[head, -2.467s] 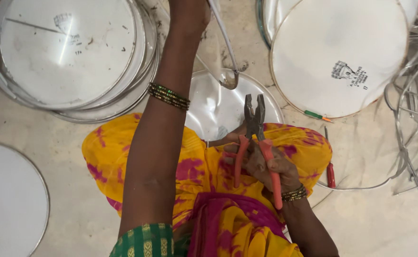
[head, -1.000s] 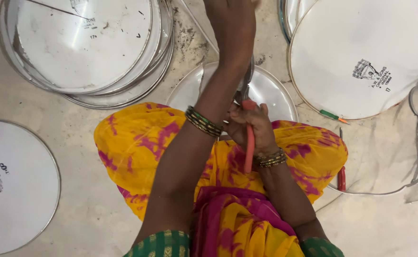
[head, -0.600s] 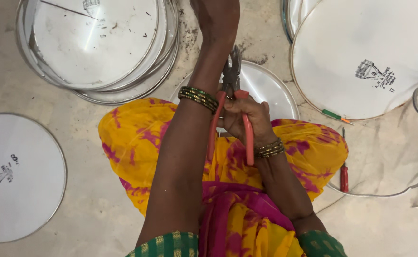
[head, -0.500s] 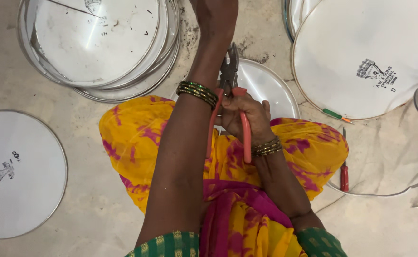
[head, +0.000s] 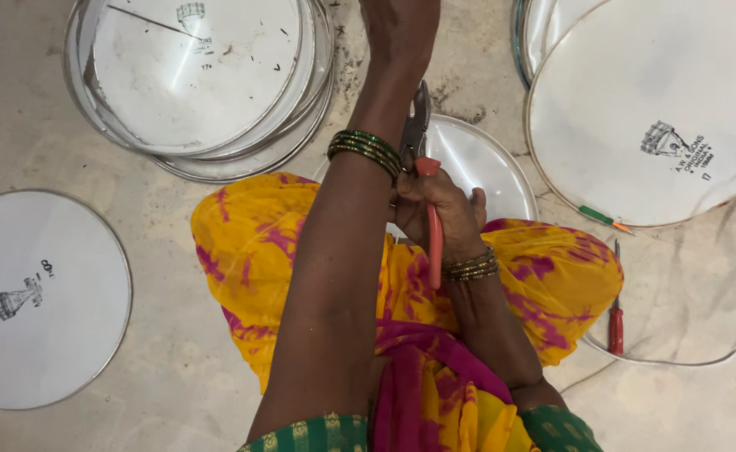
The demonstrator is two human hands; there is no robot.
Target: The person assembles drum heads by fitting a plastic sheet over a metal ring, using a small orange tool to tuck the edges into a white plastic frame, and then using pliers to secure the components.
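Pliers (head: 425, 180) with orange-red handles, held upright over the lap, metal nose pointing toward the top of the view. Right hand (head: 437, 209) wrapped tight around the handles, fingers closed on them. Left hand (head: 400, 29) stretched forward past the pliers to the top edge, partly cut off; cannot tell whether it grasps anything. Left forearm crosses in front and hides part of the tool.

Under the pliers' nose, a round white disc in a metal rim (head: 485, 163), half covered by the yellow and pink cloth (head: 552, 276) of the lap.

Discs around: a stack of rimmed ones (head: 200, 84) upper left (several, exact count unclear), one large (head: 653, 109) upper right, one (head: 41, 297) flat on the floor at left.

One red-handled screwdriver (head: 616, 322) lies right of the knee, beside a loose wire hoop (head: 678, 362).
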